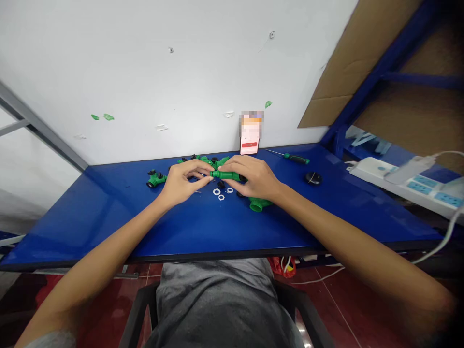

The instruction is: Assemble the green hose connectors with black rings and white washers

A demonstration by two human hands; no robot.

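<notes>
A slim green plastic tube [225,175], ridged at its left end and dark at its right end, lies level between my hands above the table. My right hand [259,178] is closed round its thicker part. Thumb and fingers of my left hand [184,181] pinch at its narrow left tip; whether a small part sits between them is hidden. Below are white ring washers [216,192] and a small black piece [221,184]. A larger green fitting [256,205] rests under my right hand, partly covered. Several green and black fittings [205,160] lie behind my hands.
Another green fitting [155,180] lies left of my left hand on the blue table [174,237]. A lit phone [249,142] leans on the wall. To the right are a green-handled screwdriver [297,158], a round black object [312,178] and a white power strip [384,172].
</notes>
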